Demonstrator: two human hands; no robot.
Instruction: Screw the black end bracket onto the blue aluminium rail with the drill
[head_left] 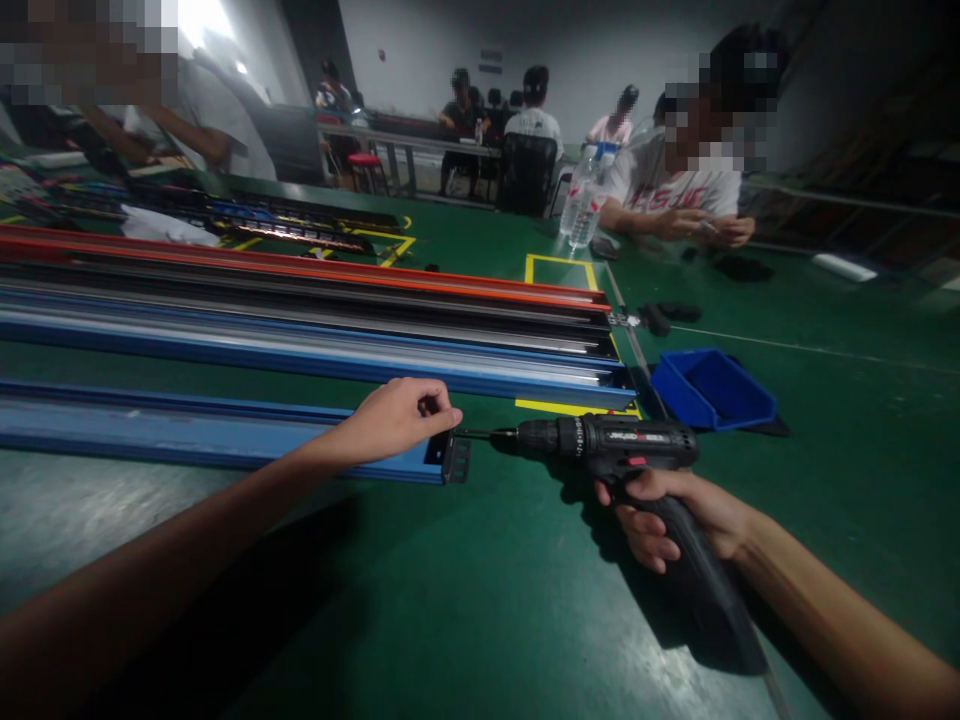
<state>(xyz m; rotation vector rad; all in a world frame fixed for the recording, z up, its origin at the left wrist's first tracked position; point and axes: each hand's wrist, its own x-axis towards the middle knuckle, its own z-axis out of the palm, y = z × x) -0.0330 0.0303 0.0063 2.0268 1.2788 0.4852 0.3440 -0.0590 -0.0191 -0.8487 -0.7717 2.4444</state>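
Observation:
My right hand is wrapped round the grip of a black cordless drill, its index finger by the trigger. The drill points left, and its long thin bit reaches the black end cap of a blue metal profile. Over that end of the profile is my left hand, its fingers curled and closed beside the bit's tip. Whatever is between those fingertips is hidden. The profile lies flat along the table's left side.
Blue, black and orange long profiles lie side by side beyond. A blue parts bin stands right of their ends. Water bottles stand farther back on the green table. A person sits across at right; others are behind.

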